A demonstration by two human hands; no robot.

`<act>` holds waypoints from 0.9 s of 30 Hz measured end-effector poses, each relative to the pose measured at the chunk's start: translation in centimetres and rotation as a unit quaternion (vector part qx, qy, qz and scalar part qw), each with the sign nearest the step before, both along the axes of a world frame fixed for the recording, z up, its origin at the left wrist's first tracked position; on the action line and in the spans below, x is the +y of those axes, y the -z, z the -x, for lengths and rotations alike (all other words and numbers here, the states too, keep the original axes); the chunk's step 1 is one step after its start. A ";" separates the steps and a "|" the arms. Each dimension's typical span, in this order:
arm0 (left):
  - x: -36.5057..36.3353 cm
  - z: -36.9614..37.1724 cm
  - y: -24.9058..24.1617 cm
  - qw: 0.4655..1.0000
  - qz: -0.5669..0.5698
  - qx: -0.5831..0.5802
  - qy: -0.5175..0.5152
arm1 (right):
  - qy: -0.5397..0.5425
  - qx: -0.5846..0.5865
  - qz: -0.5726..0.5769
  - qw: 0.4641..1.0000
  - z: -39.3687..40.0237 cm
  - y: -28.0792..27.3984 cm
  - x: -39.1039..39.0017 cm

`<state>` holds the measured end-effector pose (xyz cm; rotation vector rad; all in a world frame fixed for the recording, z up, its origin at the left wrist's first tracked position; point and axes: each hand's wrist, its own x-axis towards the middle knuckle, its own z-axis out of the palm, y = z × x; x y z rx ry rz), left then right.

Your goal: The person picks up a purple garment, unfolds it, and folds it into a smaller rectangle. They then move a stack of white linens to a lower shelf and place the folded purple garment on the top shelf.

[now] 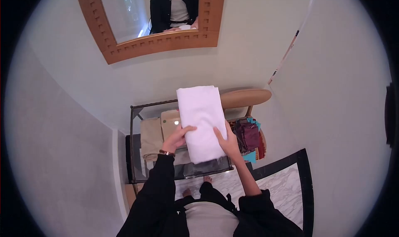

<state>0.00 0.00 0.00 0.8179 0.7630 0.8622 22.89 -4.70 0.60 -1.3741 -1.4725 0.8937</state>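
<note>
A white cloth [201,108], folded into a thick rectangle, is held up in front of me between both hands. My left hand [178,138] grips its left edge, with the thumb lying on top and the other fingers mostly hidden. On the opposite edge, my right hand [227,142] holds it the same way, thumb on top and fingers underneath. Below the cloth and to its left, folded beige fabric [151,139] lies on a glass-topped table [195,169]. The cloth covers part of that table and what lies there.
A chair with a tan rounded back [245,98] stands right of the table, with dark red and turquoise fabrics [249,137] piled on its seat. A wood-framed mirror [162,48] hangs on the wall ahead. The marble floor [282,191] has a black border.
</note>
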 end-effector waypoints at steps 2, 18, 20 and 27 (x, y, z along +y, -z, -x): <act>2.0 0.0 2.9 0.997 0.072 -0.001 -0.015 | 0.023 -0.055 0.072 0.996 0.5 0.8 1.3; 0.4 -15.4 8.9 0.642 -0.356 0.672 -0.099 | -0.042 0.068 0.167 0.983 -8.3 20.0 5.1; 0.8 -15.8 11.1 0.622 -0.361 0.690 -0.087 | -0.029 0.203 0.257 0.944 -11.7 18.9 4.8; 1.1 -16.6 10.9 0.599 -0.331 0.726 -0.072 | 0.255 -0.280 0.248 0.892 -21.0 32.0 3.1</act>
